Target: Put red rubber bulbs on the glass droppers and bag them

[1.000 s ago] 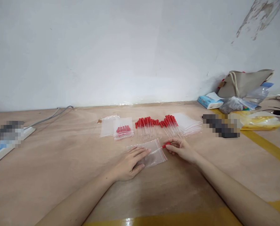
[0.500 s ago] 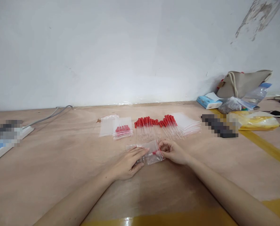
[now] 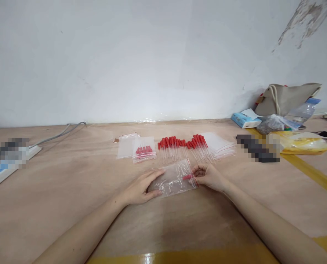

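Observation:
A clear zip bag (image 3: 173, 187) with a red line along its mouth lies on the table between my hands, its mouth toward the right. My left hand (image 3: 145, 186) rests at its left end, thumb and fingers apart around that end. At the mouth, my right hand (image 3: 209, 177) is closed in a pinch by the red bulb of a dropper (image 3: 186, 177), which shows inside the bag. The exact grip is partly hidden. Behind the bag lie several red-bulbed droppers (image 3: 170, 142) in rows. To their left is a filled bag (image 3: 144, 150) with several droppers.
Flat zip bags (image 3: 221, 146) are stacked right of the droppers, and another bag (image 3: 123, 147) lies at left. A pixelated dark object (image 3: 258, 148), a yellow pack (image 3: 303, 143) and a blue box (image 3: 245, 119) sit at right. A power strip (image 3: 32, 156) is at far left.
My left hand has shifted left and opened wider, no longer covering the bag's middle. The bag is now spread flatter. My right hand has moved slightly right, and more of the red bulb shows.

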A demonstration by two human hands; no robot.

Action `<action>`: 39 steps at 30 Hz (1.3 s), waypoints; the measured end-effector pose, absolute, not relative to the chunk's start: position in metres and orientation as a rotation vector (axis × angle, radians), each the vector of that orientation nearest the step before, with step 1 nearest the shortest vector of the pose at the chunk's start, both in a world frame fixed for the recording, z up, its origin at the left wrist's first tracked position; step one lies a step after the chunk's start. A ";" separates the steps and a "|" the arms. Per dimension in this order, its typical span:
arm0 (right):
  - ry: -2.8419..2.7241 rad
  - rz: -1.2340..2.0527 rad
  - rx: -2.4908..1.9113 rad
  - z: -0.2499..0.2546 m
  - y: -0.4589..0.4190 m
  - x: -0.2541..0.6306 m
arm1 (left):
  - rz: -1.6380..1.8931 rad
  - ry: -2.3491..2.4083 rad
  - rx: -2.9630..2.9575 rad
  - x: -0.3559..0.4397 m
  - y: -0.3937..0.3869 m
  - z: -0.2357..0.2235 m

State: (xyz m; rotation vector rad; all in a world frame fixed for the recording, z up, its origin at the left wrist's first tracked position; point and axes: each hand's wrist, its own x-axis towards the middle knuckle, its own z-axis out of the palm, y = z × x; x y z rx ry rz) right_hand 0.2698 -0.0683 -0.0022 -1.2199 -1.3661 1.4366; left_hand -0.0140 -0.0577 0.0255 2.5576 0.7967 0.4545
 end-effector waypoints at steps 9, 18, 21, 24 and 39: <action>-1.815 1.279 -1.058 0.002 -0.070 0.274 | 0.447 0.737 2.592 -0.011 -0.056 0.024; -1.699 0.512 -1.792 0.026 -0.023 0.278 | 0.384 0.728 2.625 -0.012 -0.053 0.021; -1.722 0.358 -2.007 0.030 0.002 0.261 | 0.395 0.731 2.626 -0.012 -0.052 0.020; -1.669 0.392 -2.122 0.028 0.021 0.249 | 0.397 0.731 2.634 -0.012 -0.052 0.019; -1.379 0.810 -1.903 0.023 0.041 0.261 | 0.411 0.716 2.622 -0.011 -0.052 0.019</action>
